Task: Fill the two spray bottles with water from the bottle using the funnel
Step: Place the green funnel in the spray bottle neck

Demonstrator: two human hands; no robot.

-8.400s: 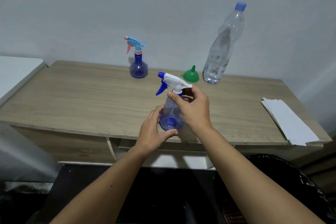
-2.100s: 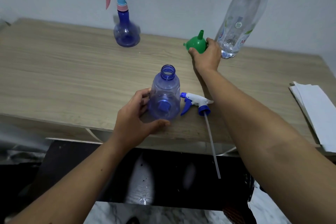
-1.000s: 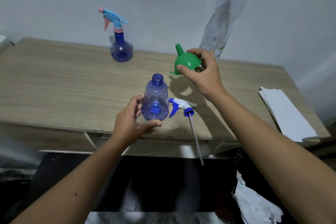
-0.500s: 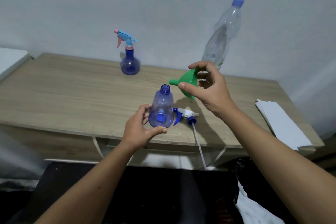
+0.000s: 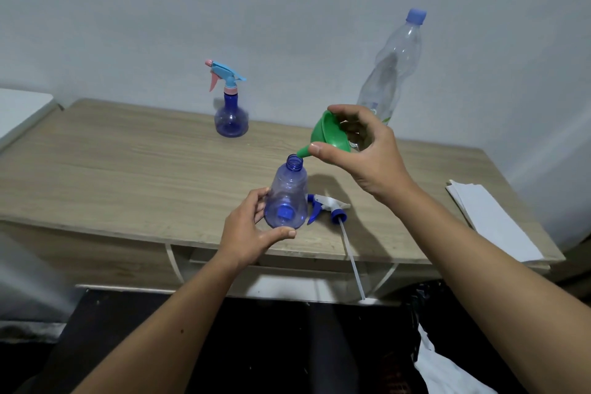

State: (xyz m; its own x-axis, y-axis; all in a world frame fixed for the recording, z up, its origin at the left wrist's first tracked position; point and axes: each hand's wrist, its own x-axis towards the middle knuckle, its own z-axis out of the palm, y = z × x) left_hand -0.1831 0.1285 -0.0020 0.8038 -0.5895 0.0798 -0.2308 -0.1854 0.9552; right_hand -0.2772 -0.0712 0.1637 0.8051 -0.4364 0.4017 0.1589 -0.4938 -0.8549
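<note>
An uncapped blue spray bottle (image 5: 286, 198) stands near the front edge of the wooden table (image 5: 128, 169), and my left hand (image 5: 252, 230) grips its base. My right hand (image 5: 361, 150) pinches the green funnel (image 5: 329, 136), tilted, with its spout pointing down-left just above and right of the bottle's open mouth. The bottle's white-and-blue trigger head (image 5: 326, 208) lies on the table to the right, its tube hanging over the edge. A second spray bottle (image 5: 231, 109) with a light-blue and pink trigger stands at the back. The tall clear water bottle (image 5: 393, 67) with a blue cap stands at the back right.
A stack of white paper (image 5: 492, 221) lies at the table's right end. A white surface (image 5: 19, 109) adjoins the table on the left. A dark bin with a black bag (image 5: 425, 329) sits below the table at the right.
My right hand picked the funnel up from beside the water bottle, turned it spout-down and carried it to the open bottle's mouth. My left hand kept holding the bottle.
</note>
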